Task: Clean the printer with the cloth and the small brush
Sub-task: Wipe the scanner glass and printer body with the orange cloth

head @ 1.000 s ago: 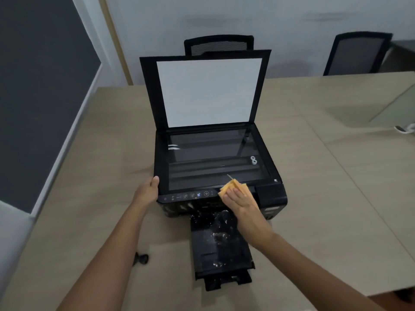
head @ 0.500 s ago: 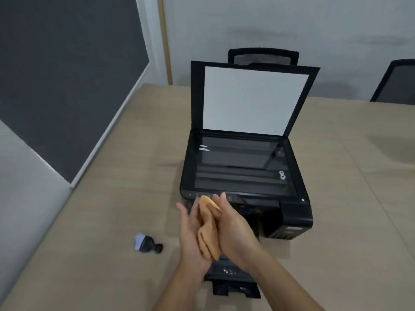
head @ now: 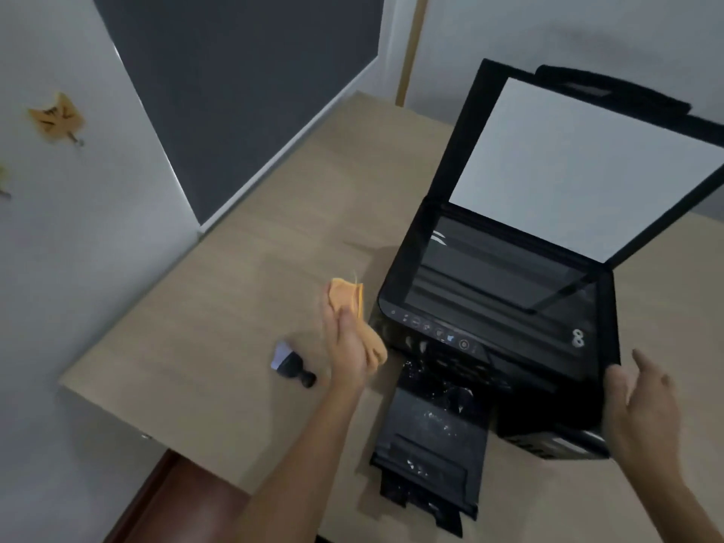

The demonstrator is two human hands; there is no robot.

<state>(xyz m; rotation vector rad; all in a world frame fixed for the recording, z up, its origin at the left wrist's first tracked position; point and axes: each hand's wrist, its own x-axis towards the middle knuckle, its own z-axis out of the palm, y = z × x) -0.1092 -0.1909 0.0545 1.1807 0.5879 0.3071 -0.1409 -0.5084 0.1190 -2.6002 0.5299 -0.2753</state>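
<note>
Printer, a black flatbed inkjet unit, sits on the pale wood-grain table at the right of the head view, its scanner lid raised to show the white backing and the dark glass platen beneath. Along the front edge runs a row of small control buttons; below them a black output tray, flecked with pale specks, is pulled out toward me.

My left hand is held just left of the printer's front corner, fingers closed around the folded orange cloth, which sticks out above and to the right of my grip. Whether the cloth touches the printer cannot be told. My right hand is open with fingers spread, beside the printer's right front corner, thumb near or on the black casing; contact is unclear.

On the table to the left of my left wrist lies the small brush, black-handled with pale bristles, on its side and apart from both hands.

On the white wall at far left hangs an orange leaf-shaped cut-out; a dark grey panel fills the upper middle.
</note>
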